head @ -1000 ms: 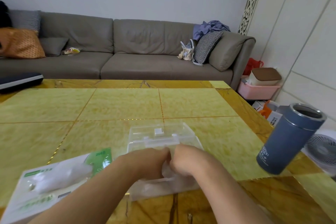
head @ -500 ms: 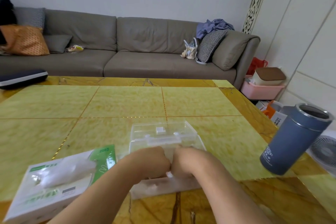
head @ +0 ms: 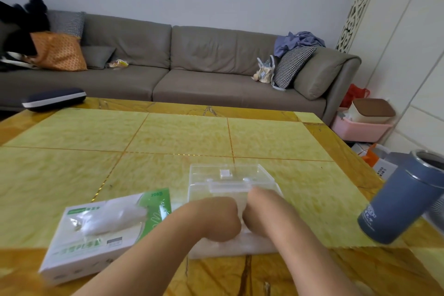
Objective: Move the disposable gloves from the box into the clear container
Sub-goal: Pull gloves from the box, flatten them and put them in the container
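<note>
Two hands meet over the clear container (head: 231, 182), which sits on the yellow-tiled table (head: 168, 137) near its near edge, lid tipped up at the far side. The left hand (head: 216, 217) and right hand (head: 260, 211) are both curled into fists, knuckles almost touching, pressed down into the container's open top. A strip of whitish film, seemingly the disposable gloves (head: 242, 204), shows between them, so each hand appears to be gripping that bundle, though the fingers themselves are hidden from this angle. More of the milky plastic fills the container's near part, below the wrists. Just left of the container lies the glove box (head: 96, 238), white and green, with a puff of gloves sticking out of its top slot. Near the table's right edge stands a blue tumbler (head: 403, 202). Beyond the table's far edge runs a grey sofa (head: 192, 62).
</note>
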Action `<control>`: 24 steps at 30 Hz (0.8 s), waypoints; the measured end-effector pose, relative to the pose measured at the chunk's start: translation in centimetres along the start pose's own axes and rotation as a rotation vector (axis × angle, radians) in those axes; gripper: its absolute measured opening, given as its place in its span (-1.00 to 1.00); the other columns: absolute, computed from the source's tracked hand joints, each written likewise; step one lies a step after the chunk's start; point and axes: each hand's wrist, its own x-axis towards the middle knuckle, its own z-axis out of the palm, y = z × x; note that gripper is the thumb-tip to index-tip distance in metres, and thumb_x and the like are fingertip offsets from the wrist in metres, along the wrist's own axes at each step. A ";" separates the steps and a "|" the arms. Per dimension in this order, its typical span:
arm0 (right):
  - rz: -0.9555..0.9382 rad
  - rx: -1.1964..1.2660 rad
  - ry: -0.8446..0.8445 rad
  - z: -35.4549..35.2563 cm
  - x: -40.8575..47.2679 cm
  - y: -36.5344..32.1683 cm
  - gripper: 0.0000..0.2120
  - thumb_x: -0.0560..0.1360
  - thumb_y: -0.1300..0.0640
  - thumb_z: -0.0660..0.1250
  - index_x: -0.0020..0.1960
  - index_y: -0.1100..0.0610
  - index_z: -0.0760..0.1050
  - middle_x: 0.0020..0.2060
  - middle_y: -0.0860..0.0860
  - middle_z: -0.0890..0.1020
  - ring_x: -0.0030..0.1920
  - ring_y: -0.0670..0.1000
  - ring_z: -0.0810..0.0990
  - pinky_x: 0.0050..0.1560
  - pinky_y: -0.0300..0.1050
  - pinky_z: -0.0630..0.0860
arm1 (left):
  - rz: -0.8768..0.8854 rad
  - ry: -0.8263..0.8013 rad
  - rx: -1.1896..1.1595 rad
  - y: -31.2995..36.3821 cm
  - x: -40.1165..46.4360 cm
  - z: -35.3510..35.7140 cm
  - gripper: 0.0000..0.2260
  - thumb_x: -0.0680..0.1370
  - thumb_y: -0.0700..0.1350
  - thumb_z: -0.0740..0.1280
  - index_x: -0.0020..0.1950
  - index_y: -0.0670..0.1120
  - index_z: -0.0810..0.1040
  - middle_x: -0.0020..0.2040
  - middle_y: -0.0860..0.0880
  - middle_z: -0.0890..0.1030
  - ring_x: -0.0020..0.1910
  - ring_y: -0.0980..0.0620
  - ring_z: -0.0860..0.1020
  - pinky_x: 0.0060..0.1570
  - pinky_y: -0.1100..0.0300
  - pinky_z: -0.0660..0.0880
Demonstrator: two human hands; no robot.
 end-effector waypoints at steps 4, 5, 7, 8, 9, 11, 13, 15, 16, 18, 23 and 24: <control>0.016 0.000 0.144 -0.9 -1.2 -0.4 -0.86 0.57 0.27 0.18 -0.11 0.10 0.46 -0.26 0.01 0.51 -0.31 0.03 0.51 -0.35 -0.13 0.40 | 0.160 0.223 -0.185 -1.5 -2.9 0.1 -0.58 0.62 -0.25 0.12 0.39 0.08 0.52 0.26 0.15 0.61 0.24 0.14 0.56 0.23 0.23 0.48; 0.010 0.028 0.195 -1.1 -1.6 -0.7 -0.85 0.55 0.28 0.17 -0.11 0.11 0.47 -0.26 0.02 0.54 -0.29 0.06 0.55 -0.34 -0.11 0.42 | 0.202 0.300 -0.261 -2.3 -3.9 0.0 -0.62 0.63 -0.23 0.15 0.32 0.10 0.57 0.17 0.18 0.64 0.17 0.20 0.58 0.22 0.23 0.52; -0.018 0.044 0.271 -1.5 -2.5 -1.5 -0.81 0.52 0.28 0.17 -0.15 0.09 0.50 -0.26 0.01 0.58 -0.29 0.06 0.57 -0.31 -0.10 0.52 | 0.249 0.444 -0.433 -4.1 -5.8 -0.4 -0.74 0.64 -0.18 0.24 0.16 0.13 0.63 0.01 0.18 0.69 0.03 0.27 0.63 0.13 0.23 0.58; -0.046 0.054 0.304 -1.6 -2.9 -2.1 -0.78 0.51 0.29 0.18 -0.14 0.05 0.54 -0.24 -0.01 0.59 -0.27 0.04 0.59 -0.25 -0.06 0.59 | 0.239 0.516 -0.506 -5.4 -6.8 -0.5 -0.80 0.63 -0.15 0.29 0.10 0.13 0.64 -0.04 0.17 0.70 -0.02 0.27 0.65 0.08 0.23 0.60; -0.083 0.077 0.337 -1.6 -3.4 -2.8 -0.74 0.50 0.31 0.19 -0.11 0.01 0.57 -0.19 -0.04 0.60 -0.22 0.02 0.60 -0.17 -0.02 0.63 | 0.213 0.597 -0.550 -6.8 -7.4 -0.8 -0.84 0.63 -0.12 0.33 0.06 0.14 0.65 -0.07 0.17 0.70 -0.06 0.27 0.65 0.04 0.22 0.61; -0.214 0.115 0.385 -1.4 -4.4 -4.5 -0.66 0.51 0.35 0.23 0.04 -0.04 0.59 -0.02 -0.11 0.62 -0.05 -0.04 0.60 0.01 -0.08 0.63 | 0.124 0.786 -0.539 -10.1 -8.4 -1.0 -0.87 0.61 -0.10 0.38 0.01 0.14 0.64 -0.12 0.16 0.68 -0.10 0.27 0.63 -0.01 0.22 0.61; -0.388 0.119 0.414 -0.8 -5.5 -6.4 -0.57 0.50 0.40 0.23 0.19 -0.03 0.56 0.12 -0.16 0.58 0.12 -0.09 0.53 0.17 -0.17 0.55 | 0.011 0.893 -0.415 -13.3 -9.1 -1.2 -0.90 0.59 -0.07 0.40 0.01 0.15 0.62 -0.12 0.19 0.65 -0.10 0.27 0.60 -0.03 0.24 0.59; -0.559 0.079 0.435 0.1 -6.5 -8.1 -0.51 0.45 0.42 0.20 0.26 0.02 0.53 0.15 -0.13 0.55 0.19 -0.07 0.47 0.25 -0.15 0.50 | -0.098 0.842 -0.271 -16.0 -9.7 -1.4 -0.89 0.55 0.05 0.44 0.04 0.20 0.56 -0.07 0.22 0.60 -0.05 0.26 0.57 -0.04 0.26 0.55; -0.638 0.044 0.424 0.6 -6.8 -9.1 -0.51 0.43 0.42 0.20 0.27 0.05 0.53 0.15 -0.10 0.55 0.20 -0.04 0.46 0.27 -0.12 0.50 | -0.145 0.775 -0.225 -17.1 -10.1 -1.4 -0.85 0.53 0.12 0.46 0.04 0.22 0.55 -0.05 0.23 0.59 -0.04 0.26 0.55 -0.06 0.28 0.52; -0.758 -0.003 0.353 1.9 -7.4 -10.5 -0.50 0.44 0.38 0.22 0.33 0.09 0.53 0.18 -0.05 0.55 0.22 0.01 0.45 0.32 -0.08 0.48 | -0.189 0.654 -0.187 -18.1 -10.3 -1.4 -0.82 0.48 0.20 0.49 0.01 0.23 0.58 -0.07 0.24 0.60 -0.09 0.28 0.56 -0.09 0.31 0.53; -0.804 -0.113 0.193 4.3 -7.8 -13.0 -0.52 0.48 0.31 0.26 0.39 0.11 0.49 0.29 0.02 0.48 0.32 0.09 0.38 0.31 -0.03 0.45 | -0.208 0.717 -0.166 -18.3 -9.2 -0.7 -0.93 0.52 0.09 0.48 -0.16 0.19 0.67 -0.18 0.27 0.63 -0.15 0.27 0.59 -0.07 0.16 0.62; -0.790 -0.131 0.192 4.5 -7.8 -13.3 -0.51 0.49 0.31 0.26 0.40 0.11 0.47 0.30 0.03 0.46 0.33 0.09 0.37 0.31 -0.02 0.45 | -0.216 0.738 -0.172 -18.3 -9.0 -0.6 -0.93 0.53 0.07 0.48 -0.16 0.18 0.68 -0.17 0.25 0.64 -0.16 0.25 0.60 -0.08 0.12 0.63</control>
